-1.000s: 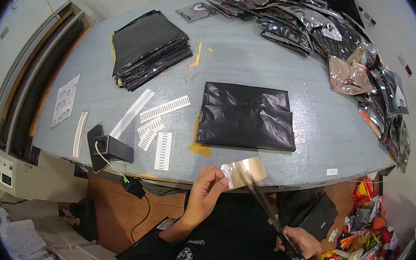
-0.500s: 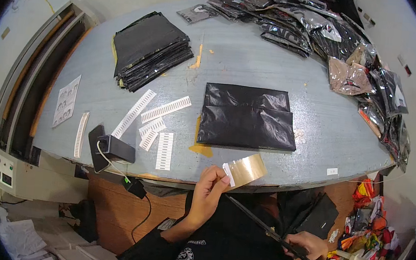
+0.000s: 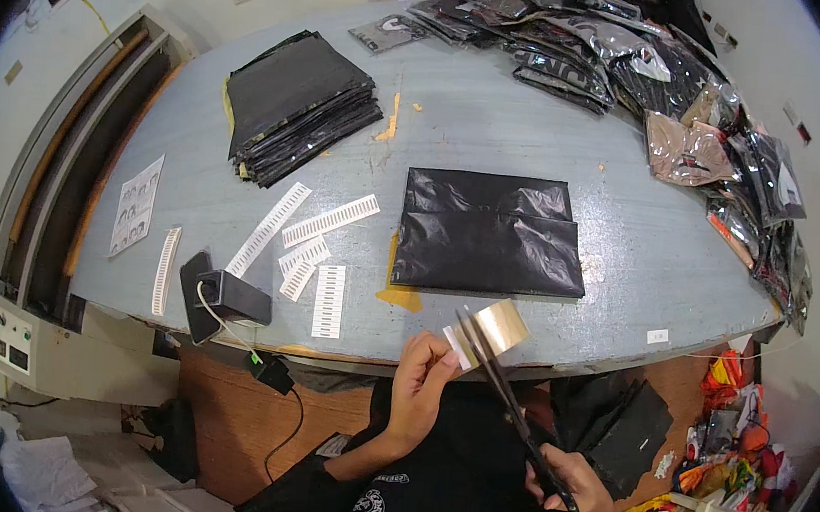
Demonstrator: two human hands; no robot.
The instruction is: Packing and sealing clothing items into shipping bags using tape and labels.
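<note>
My left hand (image 3: 423,381) pinches the near end of a piece of tan packing tape (image 3: 505,326) at the table's front edge, where a small white label (image 3: 461,348) shows beside my fingertips. Dark scissors (image 3: 512,404) are in my right hand (image 3: 574,484), their handles inside my closed fingers. The long blades reach up and left across the tape, close to the label. Whether they are cutting into it cannot be made out. Just beyond the tape, a folded black plastic bag (image 3: 491,234) lies flat on the table.
Strips of printed labels (image 3: 328,302) lie to the left, near a black box-shaped device (image 3: 240,299) with a cable. A stack of black bags (image 3: 302,98) stands at the back left. Plastic-wrapped garments (image 3: 626,65) pile along the far right edge of the grey table (image 3: 648,240).
My right hand has brought the scissors up and to the left, so the blades now cross the tape. My left hand has shifted slightly right, still pinching the tape's end.
</note>
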